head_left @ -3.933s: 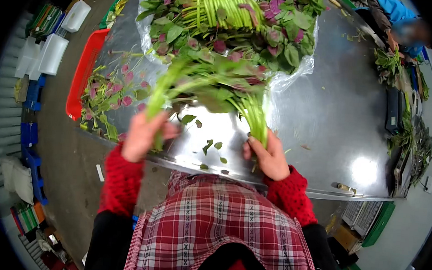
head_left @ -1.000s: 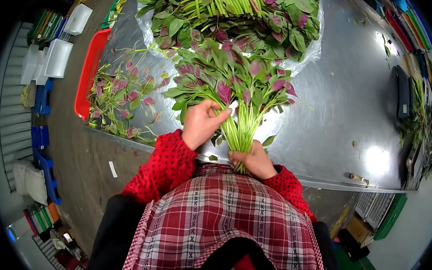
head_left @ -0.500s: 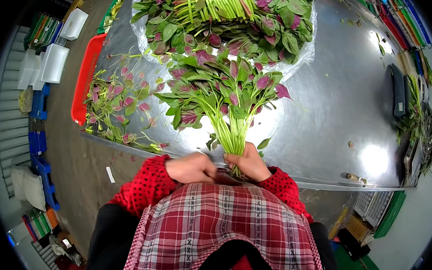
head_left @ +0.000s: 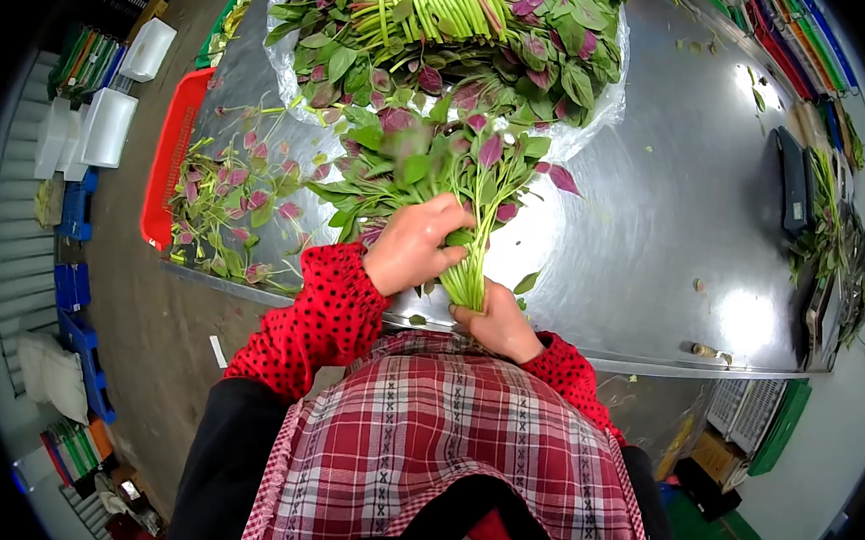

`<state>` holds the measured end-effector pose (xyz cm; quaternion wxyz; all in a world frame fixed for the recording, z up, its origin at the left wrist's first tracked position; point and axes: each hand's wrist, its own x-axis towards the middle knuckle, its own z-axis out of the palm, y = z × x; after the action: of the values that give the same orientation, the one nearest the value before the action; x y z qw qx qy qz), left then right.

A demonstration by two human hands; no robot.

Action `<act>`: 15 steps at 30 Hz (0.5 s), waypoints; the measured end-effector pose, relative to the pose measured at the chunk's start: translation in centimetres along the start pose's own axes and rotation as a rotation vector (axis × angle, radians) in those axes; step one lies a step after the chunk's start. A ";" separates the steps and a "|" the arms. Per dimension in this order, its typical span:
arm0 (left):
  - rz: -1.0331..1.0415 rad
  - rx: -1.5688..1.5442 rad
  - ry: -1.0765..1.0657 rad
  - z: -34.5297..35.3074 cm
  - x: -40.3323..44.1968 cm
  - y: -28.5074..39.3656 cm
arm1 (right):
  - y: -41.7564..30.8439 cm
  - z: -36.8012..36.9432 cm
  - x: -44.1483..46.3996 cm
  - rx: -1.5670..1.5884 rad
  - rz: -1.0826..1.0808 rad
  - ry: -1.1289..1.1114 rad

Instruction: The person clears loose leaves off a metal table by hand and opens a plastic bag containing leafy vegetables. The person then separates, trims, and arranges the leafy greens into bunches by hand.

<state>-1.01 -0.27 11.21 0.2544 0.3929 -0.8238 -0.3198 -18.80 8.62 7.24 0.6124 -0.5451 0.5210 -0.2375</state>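
My right hand [head_left: 499, 322] is wrapped round the lower stems of a bunch of amaranth [head_left: 479, 178] with green and purple leaves. The bunch points away from me over the table's near edge. Higher up the same stems, my left hand [head_left: 419, 244] has its fingers curled in on the left side, closed on part of the bunch; exactly which stems or leaves is hidden. Some leaves just beyond it are smeared by motion. Behind lies a big pile of amaranth [head_left: 436, 9] on clear plastic [head_left: 610, 97], with its cut stems showing.
Loose amaranth sprigs [head_left: 232, 191] are scattered on the left of the metal table [head_left: 645, 245], beside a red basket [head_left: 166, 171]. At the right edge are a dark tray-like object [head_left: 792, 180] and more greens [head_left: 827, 217]. A small wooden-handled tool [head_left: 711, 353] lies near the front edge.
My left hand has moved from close to the apron, near the stem ends, forward and up onto the stems. The right hand keeps its grip, and leaves on the bunch have shifted.
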 end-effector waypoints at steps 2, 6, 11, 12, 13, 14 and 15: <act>0.032 -0.014 0.085 0.6 -1.1 0.5 | 0.2 0.1 0.2 0.026 0.017 -0.010; 0.018 0.228 0.185 1.8 -4.4 1.3 | 0.8 0.6 0.8 -0.079 -0.023 0.032; -0.311 -0.555 -0.402 -0.3 -5.5 3.0 | 0.2 0.1 1.0 -0.565 -0.103 0.099; -0.482 -0.523 -0.234 -1.1 -4.9 3.6 | 0.2 0.3 0.9 -0.563 -0.105 0.091; -0.513 -0.620 -0.196 -1.9 -4.3 3.8 | -0.2 0.3 0.9 -0.620 -0.099 0.104; -0.509 -0.616 -0.188 -2.2 -4.2 4.4 | -0.6 0.2 1.1 -0.680 -0.095 0.123; -0.339 -0.668 -0.367 -2.1 -4.3 5.3 | -0.9 0.0 1.1 -0.700 -0.113 0.126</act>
<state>0.26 5.15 15.72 0.1603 0.3553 -0.6301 -0.6716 -18.14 7.39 7.66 0.3413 -0.7339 0.5767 -0.1113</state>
